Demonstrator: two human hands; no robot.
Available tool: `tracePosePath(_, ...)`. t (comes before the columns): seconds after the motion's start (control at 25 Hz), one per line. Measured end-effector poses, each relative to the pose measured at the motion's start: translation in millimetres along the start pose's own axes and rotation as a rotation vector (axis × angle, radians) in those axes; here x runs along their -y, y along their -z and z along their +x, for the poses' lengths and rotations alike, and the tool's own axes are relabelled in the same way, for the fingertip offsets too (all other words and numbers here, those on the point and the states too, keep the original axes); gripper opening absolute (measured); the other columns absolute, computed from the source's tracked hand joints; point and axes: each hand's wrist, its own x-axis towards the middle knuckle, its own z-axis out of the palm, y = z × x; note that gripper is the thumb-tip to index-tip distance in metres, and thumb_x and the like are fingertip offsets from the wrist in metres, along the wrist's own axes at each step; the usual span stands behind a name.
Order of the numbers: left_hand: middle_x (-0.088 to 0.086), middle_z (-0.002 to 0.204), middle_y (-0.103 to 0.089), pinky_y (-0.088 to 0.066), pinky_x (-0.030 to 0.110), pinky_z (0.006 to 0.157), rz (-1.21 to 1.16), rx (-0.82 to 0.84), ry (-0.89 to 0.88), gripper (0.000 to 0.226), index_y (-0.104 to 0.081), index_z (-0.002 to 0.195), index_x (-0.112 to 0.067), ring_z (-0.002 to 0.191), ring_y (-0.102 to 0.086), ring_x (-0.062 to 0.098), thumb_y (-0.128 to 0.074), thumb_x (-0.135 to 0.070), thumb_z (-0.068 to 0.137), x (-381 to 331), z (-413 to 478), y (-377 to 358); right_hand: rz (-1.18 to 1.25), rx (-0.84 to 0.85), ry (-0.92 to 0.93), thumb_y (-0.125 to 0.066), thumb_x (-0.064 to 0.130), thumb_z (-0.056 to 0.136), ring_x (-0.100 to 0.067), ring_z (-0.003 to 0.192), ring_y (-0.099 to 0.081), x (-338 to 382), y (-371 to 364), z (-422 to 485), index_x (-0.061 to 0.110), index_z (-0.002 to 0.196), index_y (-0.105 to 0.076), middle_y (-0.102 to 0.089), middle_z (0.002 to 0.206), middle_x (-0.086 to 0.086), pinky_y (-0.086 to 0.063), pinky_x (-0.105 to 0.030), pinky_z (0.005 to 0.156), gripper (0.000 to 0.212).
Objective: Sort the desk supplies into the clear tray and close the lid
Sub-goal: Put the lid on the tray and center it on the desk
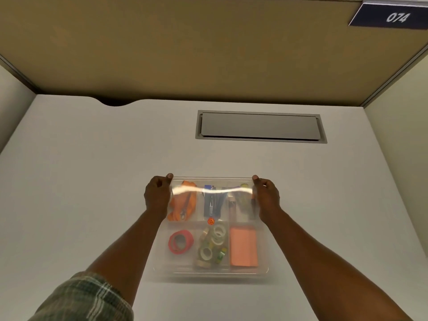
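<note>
**Lid going down over a filled tray**

The tan partition (185,54) is standing well beyond the clear tray (210,273). The pale counter (92,181) is carrying the tray, with a grey hatch (260,126) lying beyond the tray's far right corner.

The tray is sitting flat, and the lid (213,189) is lying over it, with a wavy band of glare crossing its far half. Whether the lid is seated on the tray's rim or hanging just above it, I cannot tell.

The left hand (157,195) is pinching the lid at the tray's far left corner, and the right hand (266,196) is doing the same at the far right corner. Each grip is clenched on the lid with the thumb on top.

Inside the tray:
- An orange pad (243,246) is filling the near right compartment.
- An orange lanyard (181,202) is bunching in the far left compartment.
- Tape rolls (212,245) are heaping in the near middle compartment.
- Red bands (180,242) are lying in the near left compartment.
- Blue pens (214,202) are lying in the far middle compartment.
- A small orange disc (211,221) is showing at the tray's centre.

Sorting is looking finished, so closing is probably the step in hand. The wavy glare is suggesting a thin, flexing lid. Pressing only the far corners may leave the near edge unlatched. The heaped tape rolls may be standing proud and propping the lid up. A hard push could also be sliding the tray across the smooth counter.
</note>
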Motion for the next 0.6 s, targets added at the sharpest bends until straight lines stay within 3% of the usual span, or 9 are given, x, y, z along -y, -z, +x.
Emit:
tracePosePath(0.16, 0.001, 0.081, -0.066, -0.043, 0.030, 0.069, 0.074, -0.017, -0.075, 0.036, -0.064, 0.088, -0.012, 0.087, -0.063, 0.027, -0.062, -0.047, 0.091, -2.1, -6.0, 2.0, -0.214, -0.018, 0.155, -0.055, 0.048, 0.096, -0.027, 0.093, -0.065, -0.8, 1.2, -7.2, 0.017, 0.104, -0.064, -0.068, 0.091, 0.000, -0.051, -0.038, 0.083, 0.034)
tracePosePath(0.28, 0.015, 0.117, -0.063, -0.047, 0.039, 0.087, 0.283, -0.003, -0.233, 0.046, -0.057, 0.123, -0.008, 0.109, -0.059, 0.035, -0.057, -0.045, 0.095, 0.2, -29.8, 8.6, -0.420, -0.015, 0.291, -0.048, 0.044, 0.101, -0.030, 0.116, -0.060, -7.4, 8.9, -20.2, 0.014, 0.130, -0.056, -0.066, 0.122, -0.010, -0.046, -0.039, 0.098, 0.042)
tracePosePath(0.44, 0.028, 0.151, -0.035, -0.041, 0.053, 0.102, 0.776, -0.005, -0.516, 0.083, -0.030, 0.151, -0.003, 0.131, -0.043, 0.045, -0.038, -0.061, 0.092, 38.0, -94.2, 19.4, -0.673, 0.026, 0.464, -0.047, 0.048, 0.099, -0.035, 0.137, -0.044, -48.9, 23.1, -63.3, 0.010, 0.155, -0.025, -0.038, 0.156, -0.015, -0.041, -0.047, 0.107, 0.071)
tracePosePath(0.6, 0.022, 0.164, -0.002, -0.020, 0.056, 0.116, 0.928, 0.050, -0.567, 0.095, -0.011, 0.157, -0.011, 0.149, -0.011, 0.043, -0.027, -0.074, 0.088, 74.0, -146.4, 26.9, -0.891, -0.014, 0.595, -0.040, 0.061, 0.096, -0.034, 0.145, -0.033, -95.3, 37.7, -106.1, 0.013, 0.159, -0.004, -0.011, 0.166, -0.014, -0.042, -0.049, 0.107, 0.087)
